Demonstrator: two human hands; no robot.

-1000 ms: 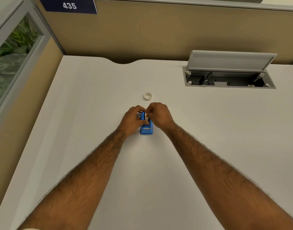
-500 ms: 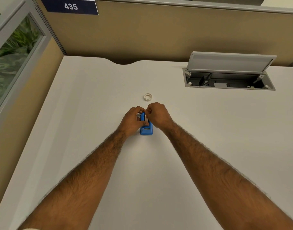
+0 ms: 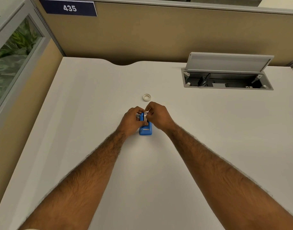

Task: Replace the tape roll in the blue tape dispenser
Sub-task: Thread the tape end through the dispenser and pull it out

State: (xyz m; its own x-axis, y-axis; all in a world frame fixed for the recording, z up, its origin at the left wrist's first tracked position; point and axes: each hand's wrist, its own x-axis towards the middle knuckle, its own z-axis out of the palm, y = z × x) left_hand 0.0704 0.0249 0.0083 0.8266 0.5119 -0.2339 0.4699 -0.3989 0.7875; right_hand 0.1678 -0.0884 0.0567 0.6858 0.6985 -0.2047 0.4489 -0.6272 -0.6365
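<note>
The blue tape dispenser (image 3: pixel 145 130) stands on the white desk (image 3: pixel 208 146), its cutter end toward me. My left hand (image 3: pixel 131 121) grips its left side. My right hand (image 3: pixel 156 116) pinches a pale tape roll (image 3: pixel 145 116) that sits upright in the top of the dispenser; whether the roll is fully seated is hidden by my fingers. A second small white tape ring (image 3: pixel 147 97) lies flat on the desk just beyond my hands.
An open grey cable hatch (image 3: pixel 228 80) with its lid raised sits at the back right of the desk. Tan partition walls (image 3: pixel 142 35) close the back and left sides, with a glass panel (image 3: pixel 11 52) on the left.
My hands have stayed on the dispenser, with only small finger shifts around the roll. The ring on the desk has not moved.
</note>
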